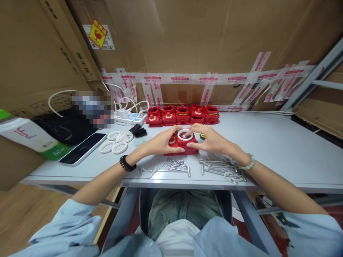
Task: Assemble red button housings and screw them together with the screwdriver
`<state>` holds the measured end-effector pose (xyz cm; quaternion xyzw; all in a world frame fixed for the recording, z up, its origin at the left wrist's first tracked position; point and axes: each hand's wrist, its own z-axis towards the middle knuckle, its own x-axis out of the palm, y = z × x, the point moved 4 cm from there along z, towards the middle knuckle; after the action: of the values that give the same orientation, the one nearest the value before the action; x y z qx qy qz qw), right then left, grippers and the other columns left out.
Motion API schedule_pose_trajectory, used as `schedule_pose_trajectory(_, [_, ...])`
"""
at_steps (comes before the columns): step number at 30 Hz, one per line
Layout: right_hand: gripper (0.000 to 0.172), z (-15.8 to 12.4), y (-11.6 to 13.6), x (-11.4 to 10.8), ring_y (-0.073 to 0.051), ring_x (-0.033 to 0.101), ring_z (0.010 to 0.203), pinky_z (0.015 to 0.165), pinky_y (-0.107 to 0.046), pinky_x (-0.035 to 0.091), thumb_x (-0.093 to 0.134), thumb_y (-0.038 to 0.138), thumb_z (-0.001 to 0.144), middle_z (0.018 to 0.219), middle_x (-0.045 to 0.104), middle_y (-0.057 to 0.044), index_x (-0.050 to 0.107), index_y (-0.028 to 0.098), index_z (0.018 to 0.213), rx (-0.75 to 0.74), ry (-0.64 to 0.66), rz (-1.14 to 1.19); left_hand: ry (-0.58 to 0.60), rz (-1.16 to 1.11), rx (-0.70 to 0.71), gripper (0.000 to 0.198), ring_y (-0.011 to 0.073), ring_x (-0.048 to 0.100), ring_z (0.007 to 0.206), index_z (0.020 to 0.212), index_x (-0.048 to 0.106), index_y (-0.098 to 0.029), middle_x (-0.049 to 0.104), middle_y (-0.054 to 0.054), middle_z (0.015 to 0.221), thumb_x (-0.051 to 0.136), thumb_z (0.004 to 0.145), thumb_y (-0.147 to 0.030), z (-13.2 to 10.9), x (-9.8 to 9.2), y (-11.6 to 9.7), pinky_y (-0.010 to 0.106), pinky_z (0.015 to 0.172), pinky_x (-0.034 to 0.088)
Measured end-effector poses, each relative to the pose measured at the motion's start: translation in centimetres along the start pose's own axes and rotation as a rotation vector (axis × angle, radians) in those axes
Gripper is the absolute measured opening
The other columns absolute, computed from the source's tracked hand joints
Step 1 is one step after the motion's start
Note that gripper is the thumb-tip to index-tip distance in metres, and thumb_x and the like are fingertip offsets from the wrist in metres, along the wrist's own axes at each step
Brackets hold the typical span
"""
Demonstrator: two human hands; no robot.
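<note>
A white ring (pixel 184 139) is being borne on a red housing (pixel 183 144) on the desk (pixel 268 142), both being flanked by the left hand (pixel 164 141) and right hand (pixel 210 140). Fingers and thumbs are being held apart; whether either is being clamped on anything cannot be told. Behind, red units (pixel 183 116) are being backed by taped cardboard (pixel 182 46).
</note>
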<state>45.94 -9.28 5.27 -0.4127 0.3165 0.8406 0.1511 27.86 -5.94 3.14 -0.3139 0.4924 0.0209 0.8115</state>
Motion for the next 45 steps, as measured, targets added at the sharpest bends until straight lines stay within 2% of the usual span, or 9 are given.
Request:
schedule_pose_trajectory(7, [0.024, 0.0, -0.2, 0.1, -0.019, 0.063, 0.091, 0.086, -0.034, 0.05, 0.068, 0.034, 0.085, 0.104, 0.065, -0.007, 0.067, 0.02, 0.104, 0.029, 0.05, -0.073, 0.087, 0.049, -0.011, 0.073, 0.0283, 0.063, 0.112, 0.14, 0.035, -0.022, 0.057, 0.015, 0.136, 0.067, 0.083, -0.055, 0.2, 0.1, -0.1, 0.038, 0.09, 0.05])
schedule_pose_trajectory(14, [0.024, -0.1, -0.1, 0.4, -0.02, 0.063, 0.094, 0.086, -0.036, 0.05, 0.066, 0.035, 0.085, 0.105, 0.064, -0.006, 0.064, 0.02, 0.105, 0.066, 0.08, -0.112, 0.159, 0.152, -0.064, 0.069, 0.0293, 0.066, 0.101, 0.13, 0.043, -0.017, 0.064, 0.014, 0.12, 0.065, 0.081, -0.061, 0.7, 0.1, -0.1, 0.037, 0.082, 0.05])
schedule_pose_trajectory(19, [0.061, -0.2, -0.1, -0.6, -0.024, 0.061, 0.119, 0.1, -0.04, 0.05, 0.071, 0.047, 0.08, 0.134, 0.059, -0.011, 0.048, 0.021, 0.131, 0.139, 0.052, 0.039, 0.211, 0.145, -0.088, 0.073, 0.0308, 0.065, 0.108, 0.134, 0.04, -0.017, 0.061, 0.017, 0.128, 0.066, 0.08, -0.06, 1.0, 0.0, 0.0, 0.038, 0.086, 0.05])
schedule_pose_trajectory(23, [0.053, -1.1, -2.0, -3.8, -0.029, 0.064, 0.113, 0.099, -0.048, 0.05, 0.059, 0.053, 0.086, 0.123, 0.067, -0.016, 0.057, 0.016, 0.123, 0.357, -0.059, -0.079, 0.221, 0.134, -0.093, 0.075, 0.0305, 0.063, 0.112, 0.136, 0.039, -0.018, 0.06, 0.017, 0.131, 0.068, 0.08, -0.058, 1.1, -0.1, 0.1, 0.038, 0.09, 0.05])
schedule_pose_trajectory(27, [0.066, -2.7, -5.1, -4.3, -0.032, 0.067, 0.097, 0.085, -0.048, 0.054, 0.064, 0.062, 0.076, 0.109, 0.07, -0.018, 0.062, 0.012, 0.12, 0.6, 0.18, -0.276, 0.225, 0.119, -0.086, 0.077, 0.0304, 0.062, 0.117, 0.138, 0.038, -0.02, 0.058, 0.016, 0.136, 0.068, 0.079, -0.059, 1.1, -0.2, 0.8, 0.038, 0.093, 0.05])
schedule_pose_trajectory(35, [0.026, -2.6, -6.5, -2.6, -0.021, 0.058, 0.066, 0.059, -0.035, 0.04, 0.063, 0.045, 0.08, 0.077, 0.068, -0.007, 0.064, 0.018, 0.08, 0.541, 0.302, -0.474, 0.21, 0.118, -0.085, 0.081, 0.0301, 0.061, 0.12, 0.142, 0.037, -0.023, 0.057, 0.014, 0.139, 0.07, 0.077, -0.06, 1.2, -0.5, 1.2, 0.035, 0.094, 0.049])
schedule_pose_trajectory(38, [0.024, -2.0, -4.8, -5.1, -0.017, 0.053, 0.061, 0.058, -0.034, 0.038, 0.061, 0.042, 0.083, 0.074, 0.065, -0.006, 0.058, 0.018, 0.08, 0.467, 0.077, -0.492, 0.209, 0.112, -0.101, 0.082, 0.0312, 0.061, 0.119, 0.142, 0.038, -0.021, 0.058, 0.014, 0.138, 0.069, 0.077, -0.06, 1.1, -0.5, 1.1, 0.036, 0.093, 0.049])
schedule_pose_trajectory(43, [0.026, -2.4, -0.8, -9.5, -0.011, 0.052, 0.054, 0.051, -0.029, 0.04, 0.069, 0.038, 0.077, 0.064, 0.054, 0.001, 0.05, 0.021, 0.075, 0.393, -0.715, -0.245, 0.201, 0.123, -0.114, 0.083, 0.0323, 0.062, 0.118, 0.142, 0.039, -0.022, 0.061, 0.014, 0.134, 0.07, 0.076, -0.06, 1.0, -0.5, 1.4, 0.037, 0.091, 0.049])
schedule_pose_trajectory(45, [0.029, -2.2, -0.3, -8.5, -0.009, 0.048, 0.043, 0.04, -0.027, 0.039, 0.069, 0.041, 0.078, 0.053, 0.048, 0.004, 0.048, 0.022, 0.069, 0.427, -0.766, 0.114, 0.205, 0.131, -0.124, 0.084, 0.032, 0.063, 0.116, 0.143, 0.038, -0.022, 0.062, 0.014, 0.133, 0.07, 0.076, -0.061, 1.0, -0.4, 1.5, 0.037, 0.09, 0.049])
